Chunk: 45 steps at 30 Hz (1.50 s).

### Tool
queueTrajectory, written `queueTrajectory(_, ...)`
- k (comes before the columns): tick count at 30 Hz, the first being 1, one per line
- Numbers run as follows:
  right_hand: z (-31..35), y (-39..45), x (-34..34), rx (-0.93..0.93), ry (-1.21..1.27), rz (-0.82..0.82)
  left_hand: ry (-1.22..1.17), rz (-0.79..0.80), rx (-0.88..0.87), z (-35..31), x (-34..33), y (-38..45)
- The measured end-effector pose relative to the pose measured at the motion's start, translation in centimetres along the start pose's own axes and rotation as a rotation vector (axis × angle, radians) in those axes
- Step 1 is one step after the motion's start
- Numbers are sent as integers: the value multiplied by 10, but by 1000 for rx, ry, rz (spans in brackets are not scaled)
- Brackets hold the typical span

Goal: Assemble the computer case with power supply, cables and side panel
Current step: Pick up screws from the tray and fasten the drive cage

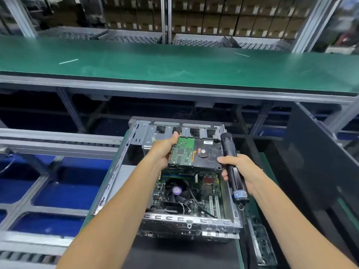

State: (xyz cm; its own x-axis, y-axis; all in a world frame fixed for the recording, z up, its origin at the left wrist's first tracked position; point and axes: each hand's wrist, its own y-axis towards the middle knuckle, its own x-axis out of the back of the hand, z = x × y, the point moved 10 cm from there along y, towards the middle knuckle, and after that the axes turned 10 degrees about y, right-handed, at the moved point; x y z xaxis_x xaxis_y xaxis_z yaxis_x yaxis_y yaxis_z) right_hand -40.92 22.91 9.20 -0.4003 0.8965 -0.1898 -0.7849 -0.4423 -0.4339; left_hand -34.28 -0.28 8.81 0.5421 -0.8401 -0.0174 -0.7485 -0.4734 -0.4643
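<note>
Case open, side panel off. My left hand [165, 148] grips the hard drive [196, 153] by its left short edge, thumb over the top far corner, fingers curled under. My right hand [240, 171] is wrapped around the electric screwdriver [232, 167], which I hold upright-tilted, bit end toward the far wall of the computer case [147, 216].

Location: the case lies on its side on the desk [240, 253], open face up, near the desk's front edge. The drive hovers over the far half of the case, level with the drive bay, above the motherboard [206, 193].

Progress, as judged from this view:
- motherboard seated, CPU cooler fan [176, 191] mounted with its lead trailing across the board;
- drive not yet seated or screwed;
- no power supply visible inside;
- main cabling not run;
- side panel not fitted. A dark panel [318, 160] stands at the right; I cannot tell if it belongs to this case.
Early to middle stage.

Orientation: drive is circuit-board side up, green board at left, spindle hub at centre. Its long axis runs left to right, parallel to the case's far wall. The case's long axis runs near to far.
</note>
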Motion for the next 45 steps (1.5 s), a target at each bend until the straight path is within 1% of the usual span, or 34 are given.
queueTrajectory(2, -1, 1, -1, -12, -2, -14, 14, 4, -10, 2, -1, 2)
queueTrajectory(6, -1, 3, -1, -14, 23, -29, 91, 113, -9, 4, -10, 5)
queueTrajectory(8, -1, 2, -2, -17, 23, -33, 148, 127, -46, 0, -11, 6)
queueTrajectory(11, -2, 1, -7, -27, 24, -7, 164, 133, -199, -17, -9, 4)
queueTrajectory(14, -1, -1, -9, -38, 76, 54, 143, 213, -429, -43, -12, -5)
queueTrajectory(17, -2, -2, -9, -87, 135, 78, 151, 366, -599, -64, -23, -27)
queueTrajectory(20, -5, -1, -14, -173, 113, 131, 140, 554, -661, -73, -42, -42)
queueTrajectory(23, -10, -8, -23, -273, 48, 248, 45, 667, -660, -73, -58, -48)
queueTrajectory(25, -13, -15, -32, -316, 75, 363, -44, 697, -663, -72, -65, -48)
queueTrajectory(27, -16, -20, -35, -347, 99, 412, -162, 750, -633, -68, -68, -45)
queueTrajectory(29, -16, -21, -34, -349, 117, 392, -205, 778, -606, -63, -67, -41)
queueTrajectory(32, -15, -19, -30, -324, 136, 311, -147, 732, -561, -55, -62, -30)
queueTrajectory(35, -19, -18, -27, -353, 168, 235, -147, 718, -515, -49, -61, -26)
queueTrajectory(39, -21, -18, -30, -377, 180, 219, -150, 767, -493, -43, -64, -28)
queueTrajectory(42, -23, -18, -31, -385, 171, 200, -79, 789, -497, -44, -69, -29)
queueTrajectory(44, -23, -20, -36, -389, 154, 226, -36, 774, -485, -45, -71, -26)
queueTrajectory(45, -24, -22, -41, -391, 148, 258, -10, 741, -483, -47, -72, -23)
